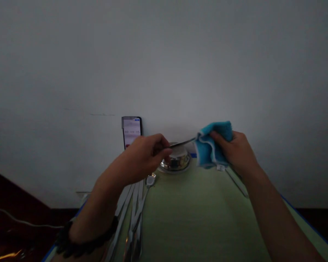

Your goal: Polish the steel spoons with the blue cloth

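Observation:
My left hand (144,154) is closed around the handle end of a thin metal utensil (182,143), held level above the table. Its far end runs into a folded blue cloth (211,145), which my right hand (239,151) grips around that tip. Both hands hover just in front of a shiny metal bowl (177,162) at the far end of the pale green tabletop (196,218). Which kind of utensil it is, I cannot tell, since the cloth hides its head.
Several metal spoons and utensils (135,214) lie in a row under my left forearm. One more utensil (236,182) lies below my right hand. A phone (132,131) with a lit screen leans on the white wall. The table has a blue edge (303,218).

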The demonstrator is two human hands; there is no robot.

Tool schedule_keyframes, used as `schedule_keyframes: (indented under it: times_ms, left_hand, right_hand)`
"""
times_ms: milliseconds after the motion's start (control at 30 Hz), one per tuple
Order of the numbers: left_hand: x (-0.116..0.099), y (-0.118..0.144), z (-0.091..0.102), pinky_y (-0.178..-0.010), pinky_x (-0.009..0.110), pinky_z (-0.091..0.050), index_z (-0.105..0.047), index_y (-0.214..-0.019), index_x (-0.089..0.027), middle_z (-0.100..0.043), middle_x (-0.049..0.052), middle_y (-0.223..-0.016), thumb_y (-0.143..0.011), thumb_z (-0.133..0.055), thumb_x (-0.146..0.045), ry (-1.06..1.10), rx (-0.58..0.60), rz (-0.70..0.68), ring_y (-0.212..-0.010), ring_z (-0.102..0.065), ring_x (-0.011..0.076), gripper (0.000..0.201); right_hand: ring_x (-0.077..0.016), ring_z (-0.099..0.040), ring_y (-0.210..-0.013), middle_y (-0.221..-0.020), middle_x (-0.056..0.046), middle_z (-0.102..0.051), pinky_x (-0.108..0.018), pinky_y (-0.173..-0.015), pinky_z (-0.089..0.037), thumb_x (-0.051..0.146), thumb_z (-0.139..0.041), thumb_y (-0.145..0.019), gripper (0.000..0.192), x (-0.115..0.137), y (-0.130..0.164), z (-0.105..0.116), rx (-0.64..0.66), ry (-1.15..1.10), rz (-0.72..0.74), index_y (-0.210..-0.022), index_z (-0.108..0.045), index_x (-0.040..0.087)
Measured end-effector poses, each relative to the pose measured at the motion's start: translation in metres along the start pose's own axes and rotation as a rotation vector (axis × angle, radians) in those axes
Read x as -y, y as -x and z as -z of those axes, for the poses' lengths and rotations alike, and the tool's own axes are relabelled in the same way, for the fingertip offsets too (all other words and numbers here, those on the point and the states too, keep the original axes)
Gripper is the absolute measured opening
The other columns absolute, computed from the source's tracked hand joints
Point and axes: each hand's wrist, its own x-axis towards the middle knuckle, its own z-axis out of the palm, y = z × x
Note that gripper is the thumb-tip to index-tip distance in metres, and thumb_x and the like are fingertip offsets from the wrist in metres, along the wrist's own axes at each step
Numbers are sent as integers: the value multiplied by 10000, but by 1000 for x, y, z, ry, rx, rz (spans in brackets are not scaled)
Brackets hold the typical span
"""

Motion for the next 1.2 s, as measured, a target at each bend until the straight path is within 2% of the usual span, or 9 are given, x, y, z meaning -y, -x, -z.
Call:
schedule_keyframes:
  times_ms: [100, 233, 367, 567, 733, 833, 967, 1067, 1200]
  left_hand:
    - [-7, -2, -9, -522, 208, -367, -557, -799, -156, -610, 4, -668, -869, -358, -260, -28, 173, -116, -573, -542, 106, 235]
    - [-9, -4, -21, -509, 221, -355, -527, -868, -165, -567, -6, -643, -889, -298, -277, -29, 238, -130, -538, -512, 113, 256]
    - [-4, -5, -30, -559, 237, -370, -495, -874, -174, -566, 10, -716, -879, -313, -243, -46, 239, -147, -612, -528, 133, 194]
    - [-12, 1, -23, -513, 238, -339, -488, -857, -176, -521, -9, -638, -879, -313, -276, -61, 283, -138, -537, -480, 121, 203]
    - [-16, 3, -11, -523, 208, -368, -490, -798, -162, -477, -33, -582, -901, -261, -295, 204, 407, -132, -514, -445, 89, 284]
    - [-12, -3, -14, -554, 205, -384, -517, -842, -155, -524, -12, -672, -901, -255, -340, 298, 268, -86, -585, -479, 93, 326]
    - [-10, -11, -25, -597, 239, -390, -565, -809, -146, -577, 24, -722, -883, -254, -431, 162, 38, -10, -663, -524, 133, 428]
    - [-11, -12, -28, -607, 243, -382, -574, -829, -145, -588, 23, -722, -884, -261, -435, 97, 58, -40, -660, -527, 136, 430]
    - [-13, -7, -19, -565, 208, -359, -547, -801, -147, -546, -8, -676, -898, -266, -393, 106, 135, -109, -603, -484, 102, 385]
  right_hand:
    - [-103, -500, -453, -519, 43, -579, -228, -462, -374, 466, -595, -676, 299, 0, 3, -21, -170, -359, -104, -662, -620, 168]
    - [-144, -618, -606, -745, -3, -680, -300, -611, -478, 427, -618, -665, 316, 5, 14, -54, -150, -784, -303, -869, -619, 186]
    - [-169, -644, -660, -826, -40, -696, -314, -630, -509, 371, -659, -638, 343, 6, 24, -74, -117, -903, -450, -908, -606, 166]
    - [-157, -648, -665, -845, -33, -699, -277, -582, -527, 356, -670, -636, 290, -5, 15, -69, -252, -935, -485, -852, -621, 169]
    - [-142, -637, -596, -708, -6, -693, -250, -534, -513, 452, -637, -643, 310, -9, 9, -59, -301, -854, -410, -770, -635, 170]
    - [-134, -638, -603, -714, 2, -693, -245, -567, -516, 372, -671, -625, 254, -7, 12, -60, -274, -864, -359, -768, -632, 166]
    - [-130, -635, -608, -728, 9, -689, -265, -613, -520, 271, -680, -617, 222, -4, 15, -62, -171, -883, -383, -803, -623, 162]
    - [-131, -616, -568, -704, 16, -678, -269, -572, -505, 293, -690, -607, 267, -4, 11, -54, -156, -822, -379, -835, -622, 171]
    - [-107, -530, -466, -536, 42, -595, -234, -478, -425, 459, -619, -655, 300, -6, 6, -41, -268, -533, -199, -714, -624, 165]
